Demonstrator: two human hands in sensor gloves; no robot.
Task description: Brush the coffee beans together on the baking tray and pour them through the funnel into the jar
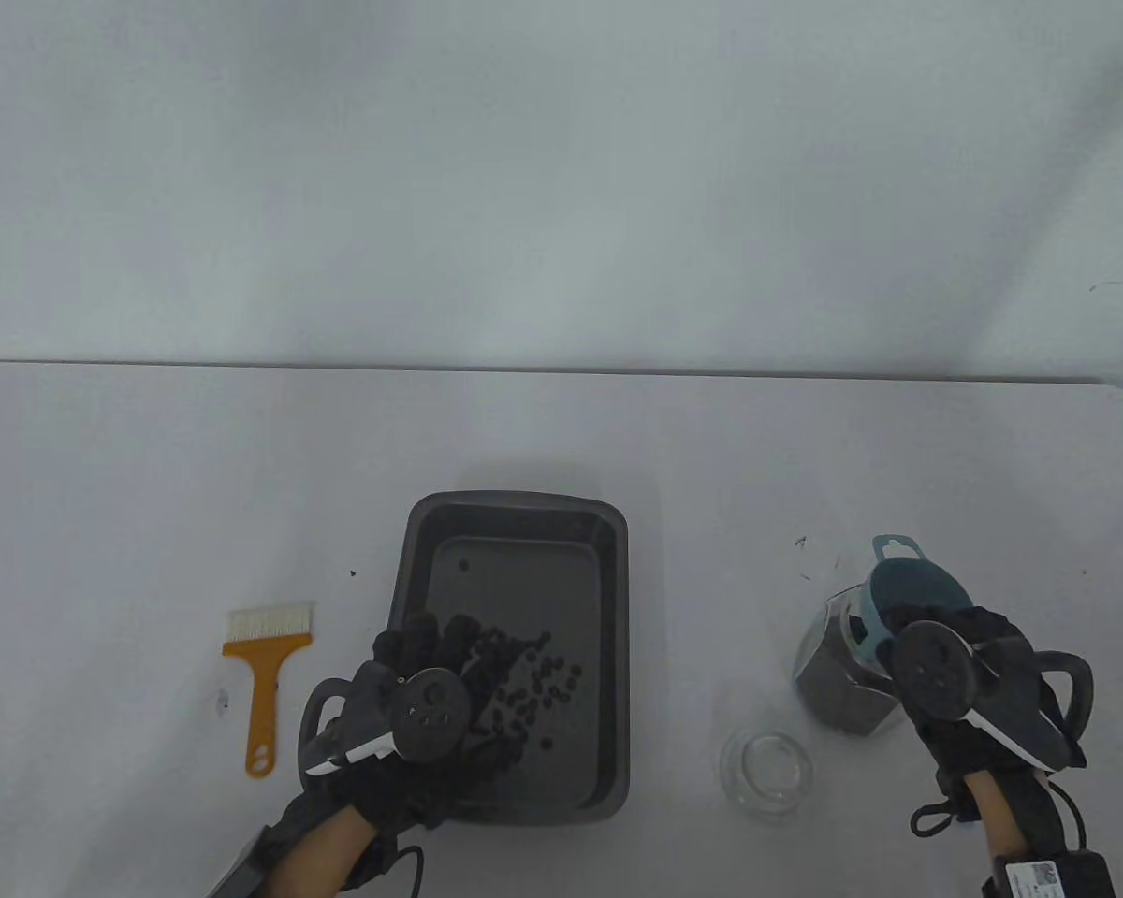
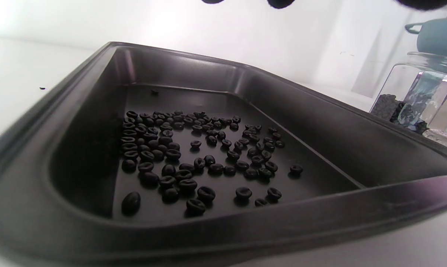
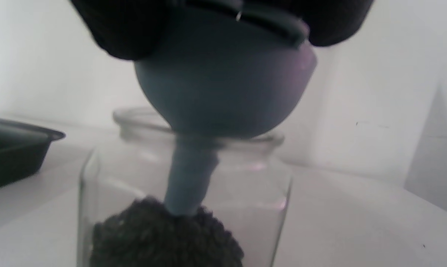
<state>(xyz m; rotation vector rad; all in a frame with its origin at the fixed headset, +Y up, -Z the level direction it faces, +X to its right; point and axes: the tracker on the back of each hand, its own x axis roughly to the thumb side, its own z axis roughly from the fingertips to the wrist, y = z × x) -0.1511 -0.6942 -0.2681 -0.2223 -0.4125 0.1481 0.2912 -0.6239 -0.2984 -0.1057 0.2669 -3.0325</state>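
both hands are low over the bench. left hand [image 1: 412, 692] hovers above the near left part of the tray [image 1: 608, 561], fingers stretched out over the beans [image 1: 533, 683] and gripping nothing; in the left wrist view only its fingertips show at the top edge, clear of the tray. right hand [image 1: 955, 655] is curled round the bowl of the funnel [image 1: 917, 585], and the right wrist view shows gloved fingers [image 3: 123, 29] wrapped on both sides of the bowl. funnel stands with its spout down inside the mouth of the jar [image 1: 833, 673], the spout tip touching a dark heap of beans already in the jar. jar sits well to the right of the tray. loose beans lie scattered on the tray floor, mostly toward its near left half, with one lone bean near the far end. brush [image 1: 267, 669] lies flat on the bench left of the tray, bristles away from the person, untouched. clear glass lid [image 1: 767, 762] lies on the bench just in front of the jar, between tray and right hand.
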